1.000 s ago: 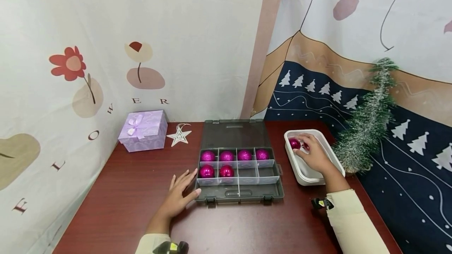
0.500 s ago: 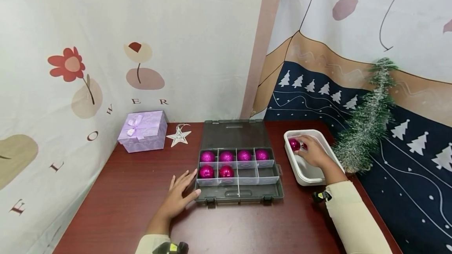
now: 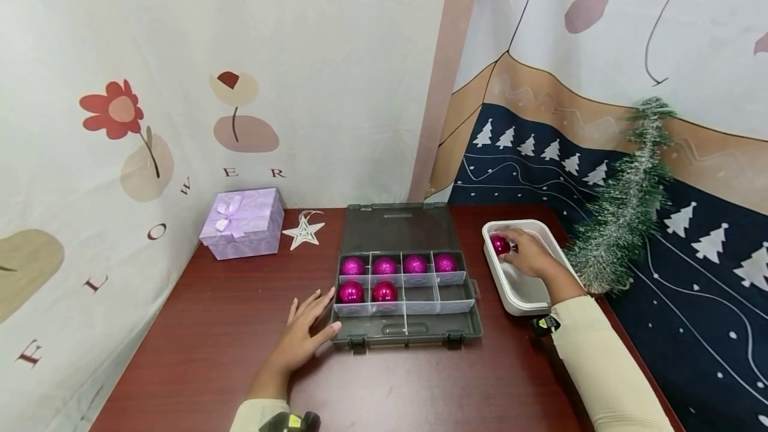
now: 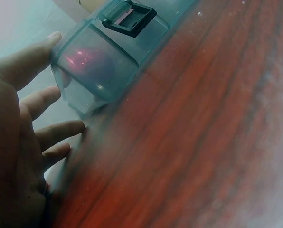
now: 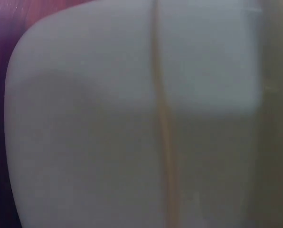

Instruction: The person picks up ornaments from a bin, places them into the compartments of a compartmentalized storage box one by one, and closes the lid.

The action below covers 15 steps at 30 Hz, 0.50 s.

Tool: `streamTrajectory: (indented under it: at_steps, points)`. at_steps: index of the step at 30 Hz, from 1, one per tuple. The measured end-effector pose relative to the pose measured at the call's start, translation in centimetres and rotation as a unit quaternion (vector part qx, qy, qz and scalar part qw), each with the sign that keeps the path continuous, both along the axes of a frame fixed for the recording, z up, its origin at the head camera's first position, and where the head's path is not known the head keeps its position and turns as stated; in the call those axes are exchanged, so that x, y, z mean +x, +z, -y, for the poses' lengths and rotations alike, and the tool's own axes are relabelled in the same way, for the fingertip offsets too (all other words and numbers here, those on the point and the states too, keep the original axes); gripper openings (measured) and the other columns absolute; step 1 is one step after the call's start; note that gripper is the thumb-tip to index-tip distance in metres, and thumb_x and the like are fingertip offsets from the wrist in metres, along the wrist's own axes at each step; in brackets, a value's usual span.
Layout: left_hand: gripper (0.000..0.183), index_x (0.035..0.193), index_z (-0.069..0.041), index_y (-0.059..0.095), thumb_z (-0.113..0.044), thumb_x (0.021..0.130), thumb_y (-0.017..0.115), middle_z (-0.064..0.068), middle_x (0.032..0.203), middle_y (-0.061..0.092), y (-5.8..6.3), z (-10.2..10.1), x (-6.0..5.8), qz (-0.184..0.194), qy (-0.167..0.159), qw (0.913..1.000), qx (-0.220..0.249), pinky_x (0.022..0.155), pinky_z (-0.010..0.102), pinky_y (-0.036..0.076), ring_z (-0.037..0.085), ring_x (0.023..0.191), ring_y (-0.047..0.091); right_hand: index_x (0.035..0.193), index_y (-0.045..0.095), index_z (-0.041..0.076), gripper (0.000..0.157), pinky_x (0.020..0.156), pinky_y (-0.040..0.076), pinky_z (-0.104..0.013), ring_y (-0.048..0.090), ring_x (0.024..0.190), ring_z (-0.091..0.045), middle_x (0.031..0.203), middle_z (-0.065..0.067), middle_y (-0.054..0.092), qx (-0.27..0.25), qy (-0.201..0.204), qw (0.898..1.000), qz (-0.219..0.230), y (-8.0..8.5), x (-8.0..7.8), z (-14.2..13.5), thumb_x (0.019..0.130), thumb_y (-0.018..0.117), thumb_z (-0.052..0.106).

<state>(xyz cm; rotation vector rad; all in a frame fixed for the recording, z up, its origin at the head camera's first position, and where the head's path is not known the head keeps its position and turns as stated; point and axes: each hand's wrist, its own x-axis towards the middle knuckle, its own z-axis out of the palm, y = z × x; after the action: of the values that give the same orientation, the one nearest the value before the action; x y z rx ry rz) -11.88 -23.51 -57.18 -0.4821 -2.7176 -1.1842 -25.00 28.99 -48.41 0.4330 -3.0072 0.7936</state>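
Observation:
A dark translucent divided box [image 3: 414, 331] lies with its lid raised, shiny and glittery magenta Christmas balls [image 3: 385, 292] in its back two rows. My left hand [image 3: 298, 337] rests at its left front corner, fingers spread; in the left wrist view, thumb and fingertips touch the box wall [image 4: 91, 61]. My right hand [image 3: 531, 257] reaches down into a white tub [image 3: 510, 299], thumb and fingers curled round a Christmas ball mostly hidden by them. Another magenta ball [image 3: 499, 245] lies to their left. The right wrist view shows only the blurred tub wall [image 5: 94, 142].
A lilac gift box [image 3: 243, 222] and a white star ornament [image 3: 304, 231] stand at the back left of the brown table [image 3: 390, 392]. A frosted small Christmas tree [image 3: 624, 212] stands right behind the tub. Printed cloth walls [image 3: 336, 85] close off the back.
My right hand has shifted slightly within the tub, its fingers now covering more of the second ball. The left hand and the divided box have stayed in place.

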Motion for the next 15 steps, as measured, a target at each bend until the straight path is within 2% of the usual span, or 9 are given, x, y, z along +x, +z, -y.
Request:
streamTrajectory:
  at_steps: [7, 15]
  points:
    - [0.071, 0.162, -0.014, 0.054, -0.034, 0.098, 0.076, 0.018, 0.161, 0.06, -0.1, 0.0, 0.04, -0.008, 0.003, 1.0, 0.001, 0.126, 0.084, 0.006, 0.052, 0.155, 0.045, 0.152, 0.059, -0.002, 0.057, 0.112, 0.052, -0.069, 0.062, 0.133, -0.056, 0.152, -0.035, 0.058, 0.005, -0.008, 1.0, 0.011, 0.03, -0.15, -0.1, 0.098, 0.077, 0.005]
    - [0.072, 0.163, -0.014, 0.053, -0.033, 0.098, 0.076, 0.018, 0.163, 0.058, -0.12, 0.03, 0.01, 0.003, 0.003, 1.0, 0.006, 0.128, 0.083, 0.003, 0.05, 0.157, 0.043, 0.143, 0.067, 0.0, 0.052, 0.1, 0.057, -0.062, 0.068, 0.114, -0.046, 0.13, -0.032, 0.07, -0.004, -0.009, 1.0, 0.008, -0.3, -0.37, -0.15, 0.094, 0.081, 0.003]
